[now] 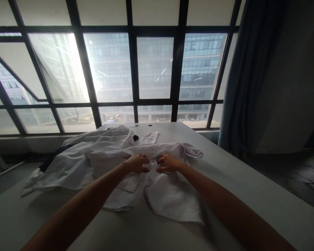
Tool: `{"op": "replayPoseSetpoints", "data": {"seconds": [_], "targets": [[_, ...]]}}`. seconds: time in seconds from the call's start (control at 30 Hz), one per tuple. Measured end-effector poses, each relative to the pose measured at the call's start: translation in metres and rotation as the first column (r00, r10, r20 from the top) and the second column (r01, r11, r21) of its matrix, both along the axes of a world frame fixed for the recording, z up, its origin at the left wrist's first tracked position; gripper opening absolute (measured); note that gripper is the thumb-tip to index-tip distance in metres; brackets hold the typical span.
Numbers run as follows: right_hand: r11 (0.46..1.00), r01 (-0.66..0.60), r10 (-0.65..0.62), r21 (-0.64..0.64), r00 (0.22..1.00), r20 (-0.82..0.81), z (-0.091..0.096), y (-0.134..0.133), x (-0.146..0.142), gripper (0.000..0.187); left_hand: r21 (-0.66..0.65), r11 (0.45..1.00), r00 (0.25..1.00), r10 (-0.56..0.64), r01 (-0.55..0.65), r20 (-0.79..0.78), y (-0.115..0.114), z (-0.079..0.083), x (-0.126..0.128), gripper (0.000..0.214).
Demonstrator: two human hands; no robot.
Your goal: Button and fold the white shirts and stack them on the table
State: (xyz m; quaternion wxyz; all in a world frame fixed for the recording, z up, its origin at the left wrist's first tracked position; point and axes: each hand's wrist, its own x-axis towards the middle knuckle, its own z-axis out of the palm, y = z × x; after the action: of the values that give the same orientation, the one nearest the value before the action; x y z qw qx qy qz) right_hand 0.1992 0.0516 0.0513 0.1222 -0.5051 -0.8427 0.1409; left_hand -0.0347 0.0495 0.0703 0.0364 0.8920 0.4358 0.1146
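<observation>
A white shirt (172, 198) lies spread and creased on the table before me, its two lower front parts falling apart toward me. My left hand (139, 164) is at the middle of it, fingers bent and closed on the cloth near the front opening. Just to the right, my right hand (169, 163) pinches the opposite edge of the opening, its fingertips partly hidden in the folds. A narrow gap of cloth lies between the hands. Left of the shirt, more white clothing (68, 170) lies in a loose heap touching it, with dark fabric showing at its edge.
The white table (240, 188) runs away from me to the windows (154, 69). A small folded white cloth (149, 137) lies beyond the shirt, and a dark round hole (150, 125) is in the tabletop's far end. A dark blue curtain (240, 87) hangs at the right.
</observation>
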Motion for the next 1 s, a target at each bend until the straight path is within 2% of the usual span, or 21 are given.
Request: {"op": "replayPoseSetpoints", "data": {"seconds": [0.07, 0.13, 0.2, 0.23, 0.27, 0.33, 0.4, 0.43, 0.6, 0.7, 0.9, 1.0], "targets": [[0.996, -0.079, 0.081, -0.037, 0.995, 0.066, 0.001, -0.002, 0.007, 0.051, -0.12, 0.988, 0.984, -0.114, 0.098, -0.137, -0.006, -0.006, -0.001, 0.051], [0.976, -0.128, 0.147, -0.177, 0.984, 0.096, 0.011, -0.003, 0.018, 0.052, -0.24, 0.962, 0.952, -0.19, 0.132, -0.238, -0.009, -0.005, -0.002, 0.055], [0.945, -0.11, 0.151, -0.307, 0.982, 0.115, 0.023, -0.001, 0.021, 0.035, -0.251, 0.964, 0.955, -0.15, 0.083, -0.258, -0.009, -0.002, 0.003, 0.041], [0.948, -0.081, 0.125, -0.307, 0.984, 0.125, 0.028, 0.0, 0.017, 0.026, -0.205, 0.978, 0.965, -0.096, 0.045, -0.245, -0.007, -0.002, 0.009, 0.035], [0.967, -0.045, 0.08, -0.252, 0.988, 0.131, 0.032, 0.001, 0.011, 0.024, -0.136, 0.991, 0.975, -0.033, 0.003, -0.219, -0.005, -0.002, 0.015, 0.033], [0.999, 0.036, -0.032, -0.033, 0.992, 0.124, 0.032, 0.003, -0.006, 0.029, 0.007, 0.997, 0.985, 0.074, -0.073, -0.155, 0.001, -0.005, 0.029, 0.031], [0.983, 0.112, -0.129, 0.146, 0.985, 0.112, 0.024, 0.006, -0.023, 0.028, 0.066, 0.989, 0.984, 0.138, -0.132, -0.114, 0.008, -0.012, 0.039, 0.028], [0.975, 0.137, -0.16, 0.173, 0.979, 0.124, 0.018, 0.008, -0.03, 0.027, 0.062, 0.986, 0.981, 0.161, -0.155, -0.109, 0.011, -0.016, 0.042, 0.027], [0.975, 0.189, -0.206, 0.113, 0.965, 0.163, -0.014, 0.015, -0.039, 0.03, 0.017, 0.973, 0.972, 0.232, -0.232, -0.02, 0.018, -0.047, 0.04, 0.024], [0.971, 0.218, -0.23, 0.1, 0.964, 0.133, -0.023, 0.014, -0.038, 0.03, 0.027, 0.977, 0.975, 0.209, -0.211, 0.076, 0.015, -0.062, 0.037, 0.025], [0.955, 0.258, -0.279, 0.145, 0.948, 0.151, -0.026, 0.009, -0.045, 0.028, 0.021, 0.988, 0.976, 0.149, -0.154, 0.16, 0.009, -0.067, 0.035, 0.026], [0.965, 0.235, -0.237, 0.117, 0.971, 0.008, -0.029, 0.009, -0.039, 0.025, 0.026, 0.985, 0.963, 0.163, -0.172, 0.215, 0.007, -0.069, 0.035, 0.026]]}}
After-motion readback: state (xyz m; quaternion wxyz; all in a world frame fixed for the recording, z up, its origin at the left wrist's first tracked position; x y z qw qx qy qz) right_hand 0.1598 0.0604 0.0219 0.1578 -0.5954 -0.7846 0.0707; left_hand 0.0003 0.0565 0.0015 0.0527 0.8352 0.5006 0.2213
